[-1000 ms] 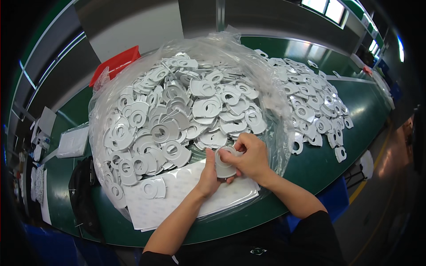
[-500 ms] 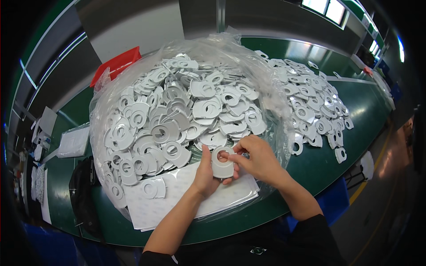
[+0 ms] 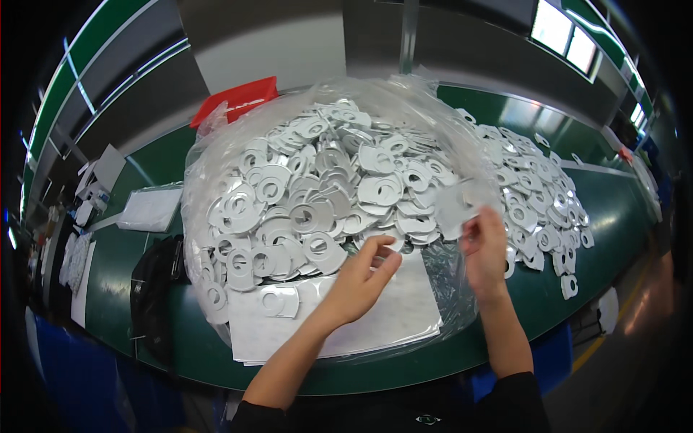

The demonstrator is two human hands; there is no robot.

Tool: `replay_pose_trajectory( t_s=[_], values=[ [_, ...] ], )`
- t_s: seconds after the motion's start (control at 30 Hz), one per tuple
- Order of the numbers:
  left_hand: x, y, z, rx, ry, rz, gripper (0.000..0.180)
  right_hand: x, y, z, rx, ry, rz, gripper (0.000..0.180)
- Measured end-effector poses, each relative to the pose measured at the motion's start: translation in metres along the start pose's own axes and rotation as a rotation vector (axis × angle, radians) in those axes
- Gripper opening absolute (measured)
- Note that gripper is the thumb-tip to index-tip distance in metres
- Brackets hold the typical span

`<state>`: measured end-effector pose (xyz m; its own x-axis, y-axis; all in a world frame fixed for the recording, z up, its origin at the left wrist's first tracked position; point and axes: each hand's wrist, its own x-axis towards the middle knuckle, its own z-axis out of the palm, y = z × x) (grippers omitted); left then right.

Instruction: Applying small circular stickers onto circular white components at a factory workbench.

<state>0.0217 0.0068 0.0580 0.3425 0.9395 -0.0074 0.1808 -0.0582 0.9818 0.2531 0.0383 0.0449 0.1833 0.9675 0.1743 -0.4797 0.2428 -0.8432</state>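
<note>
Single head-worn fisheye view, looking steeply down, close over green table (image 3: 577,289), far wall curving at rim.

A long, dark green worktop (image 3: 606,216) with a white stripe curves across the room. Behind it stands a plain grey wall (image 3: 281,50) edged with green-trimmed rails (image 3: 108,43). Bright rectangular windows (image 3: 567,32) glow at upper right, and a grey floor (image 3: 635,346) with a yellow line shows at lower right.

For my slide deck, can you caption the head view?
Right hand lifts a white ring-shaped label while the left hand hovers over white backing sheets beside a clear bag heaped with labels.
</note>
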Motion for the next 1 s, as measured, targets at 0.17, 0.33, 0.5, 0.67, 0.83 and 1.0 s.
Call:
replay_pose_trajectory(
  t_s=[0.17,0.33,0.5,0.67,0.83,1.0],
  values=[
    [-0.015,-0.008,-0.035,1.068,0.591,0.254,0.057,0.000,-0.016,0.022,0.099,0.214,-0.072,0.035],
    [-0.014,-0.023,-0.045,1.247,0.547,-0.025,0.064,-0.013,0.006,0.025,-0.309,-0.199,0.157,0.025],
    [-0.011,-0.017,-0.037,1.205,0.597,0.044,0.065,-0.028,0.010,0.040,-1.004,-0.772,-0.068,0.016],
    [-0.003,-0.022,-0.030,0.915,0.551,0.236,0.051,-0.033,0.013,0.040,-1.201,-1.086,-0.037,0.030],
    [0.002,-0.024,-0.008,0.147,0.357,0.137,0.016,-0.048,0.014,0.044,-1.281,-1.025,-0.068,0.034],
    [0.002,-0.042,0.011,-0.736,0.202,-0.115,0.022,-0.050,0.014,0.048,-1.274,-0.962,0.027,0.034]
  ],
)
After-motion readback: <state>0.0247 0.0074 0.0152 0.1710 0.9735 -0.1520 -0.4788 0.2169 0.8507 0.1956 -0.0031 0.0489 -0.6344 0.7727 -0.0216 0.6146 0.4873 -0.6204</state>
